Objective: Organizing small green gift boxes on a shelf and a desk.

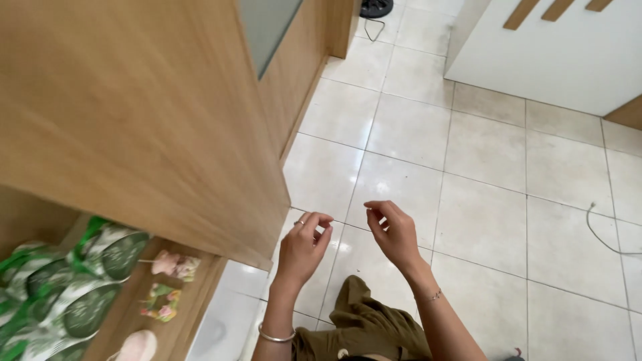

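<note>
Nearest to me, my olive-green trouser leg (pixel 364 327) showed at the bottom of the view, and both forearms rose from it over the pale floor tiles (pixel 481 167). My left hand (pixel 302 244) was lifted with a bangle (pixel 275 336) on the wrist and a ring on one finger; its fingers curled loosely inward, thumb and fingertips close together, gripping nothing that I could make out. My right hand (pixel 393 230) faced it just beside, a thin bracelet (pixel 431 295) on its wrist, fingers likewise half-curled with the index tip bent toward the thumb, also empty as far as I could tell.

To my left, under the wooden cabinet (pixel 147 120), a low shelf (pixel 134 314) held green-and-white printed packages (pixel 67 287) with dark round lids, crowded together at the far left. Beside them lay small pink and yellow ornaments (pixel 170 281), well apart from my hands.

Farther off, a thin grey cord (pixel 598 230) curled on the tiles at the right. Beyond stood a white cupboard (pixel 562 53) with wooden slat handles, and a dark round object (pixel 376 8) with a cable sat at the top edge.
</note>
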